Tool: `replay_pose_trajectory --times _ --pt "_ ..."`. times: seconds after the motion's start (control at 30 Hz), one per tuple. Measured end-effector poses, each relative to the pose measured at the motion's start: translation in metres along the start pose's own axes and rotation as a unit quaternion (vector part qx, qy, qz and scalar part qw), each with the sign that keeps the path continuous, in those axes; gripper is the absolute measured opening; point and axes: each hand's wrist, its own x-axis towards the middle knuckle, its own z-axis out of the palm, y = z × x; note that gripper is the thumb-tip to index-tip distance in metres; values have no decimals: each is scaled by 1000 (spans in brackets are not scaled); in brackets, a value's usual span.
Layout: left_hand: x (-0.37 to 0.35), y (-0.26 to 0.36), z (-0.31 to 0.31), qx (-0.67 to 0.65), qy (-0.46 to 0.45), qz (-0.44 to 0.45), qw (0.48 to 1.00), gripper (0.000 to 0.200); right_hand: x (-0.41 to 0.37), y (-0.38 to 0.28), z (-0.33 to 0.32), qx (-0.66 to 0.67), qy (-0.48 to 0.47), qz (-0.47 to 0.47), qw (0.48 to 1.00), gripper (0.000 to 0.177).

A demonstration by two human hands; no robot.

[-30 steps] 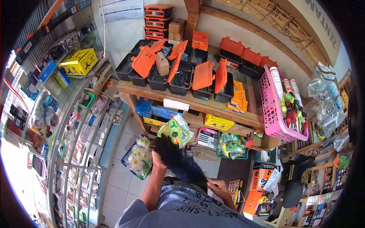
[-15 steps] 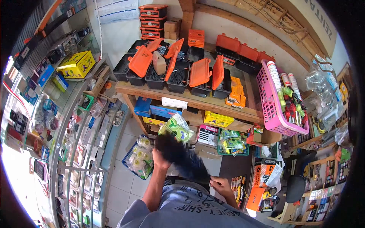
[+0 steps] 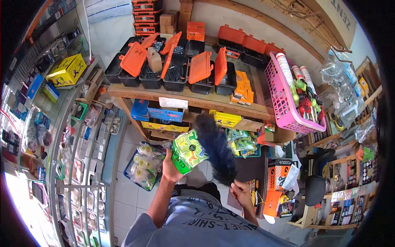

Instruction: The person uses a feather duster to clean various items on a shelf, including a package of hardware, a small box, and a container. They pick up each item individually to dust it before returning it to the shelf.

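— Holding what in the left hand [image 3: 170, 168]?

— Grips a green box [image 3: 188, 150] from below, fingers wrapped round its lower corner, thumb pressed to the near side. Holds it tilted in front of the chest, above the white floor tiles and lower than the wooden shelf [image 3: 187, 100].

— Any writing on it?

— Shows bold yellow and blue shapes like a T and a Y on the top face. Carries a row of dark capitals along the side, too small to read with certainty.

— And in the right hand [image 3: 241, 196]?

— Clasps the narrow lower end of a black feather duster [image 3: 215, 146], fingers curled shut round it. Points the plume up and to the left, just beside the right edge of the green box; touching or not, impossible to tell.

— Readable anywhere else?

— Reads "ZENT" on the sign [image 3: 344, 15] at top right, cut off at the picture's edge. Reads "-SHIRT", upside down, on the grey shirt [image 3: 205, 225]. Cannot make out the white label [image 3: 173, 103] stuck to the shelf's front edge.

— Around the hands?

— Finds black bins with orange lids [image 3: 177, 73] on top of the shelf, most lids flipped open. Finds a pink basket [image 3: 276, 88] at the shelf's right end, holding white tubes and red- and green-handled tools. Sees a blue basket [image 3: 132, 173] of tape rolls on the floor left of the left hand, and a yellow box [image 3: 67, 69] on the glass counter, well apart.
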Motion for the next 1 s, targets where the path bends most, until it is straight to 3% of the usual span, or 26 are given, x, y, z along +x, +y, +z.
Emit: replay_pose_trajectory --times 0.1,0.17,0.2,0.3,0.33,0.4,0.43,0.5,0.53,0.63,0.67,0.77,0.8,0.83,0.9,0.97,1.0 --pt "-3 -3 2 1 8 -14 1000 68 -4 -7 -1 -45 20 6 999 18" --pt "-4 -4 3 -9 26 -30 999 69 -2 -4 -7 -34 163 -56 984 20" --pt "-4 -3 -10 -5 10 -53 999 72 3 14 -24 -136 192 -89 968 26" --pt "-9 -12 3 -14 -43 -140 989 74 8 -5 -15 -234 143 -152 950 26" --pt "-11 -18 4 107 -19 -156 982 81 9 -10 -6 -227 152 -142 951 26" --pt "-14 -29 1 125 -35 -172 976 80 9 -16 20 -148 140 -241 949 24" --pt "-15 -33 2 135 -51 -177 973 79 3 -17 23 -141 146 -239 950 24" --pt "-21 -37 -12 118 -9 -197 973 78 -11 -19 24 9 116 -8 993 22" --pt "-23 -38 -17 115 8 -211 971 78 -12 -15 23 38 108 14 993 27" --pt "-28 -47 -27 139 34 -233 962 77 -3 -3 32 94 93 -24 991 32" --pt "-29 -50 -29 134 38 -229 964 77 -2 -13 27 25 51 30 998 25" --pt "-27 -56 -23 106 41 -240 964 76 1 -44 48 22 102 -10 994 21" --pt "-24 -55 -19 113 18 -232 966 75 1 -57 43 -22 75 58 995 27" --pt "-19 -55 -15 120 -8 -222 967 74 4 -49 38 -17 81 58 995 27" --pt "-15 -55 -15 97 -26 -232 968 68 12 -24 31 -39 62 -55 996 25" --pt "-8 -58 -23 247 58 -212 944 59 13 -26 26 -26 75 -102 992 24" --pt "-6 -59 -26 262 69 -199 942 51 13 -30 22 -73 97 -125 985 21"
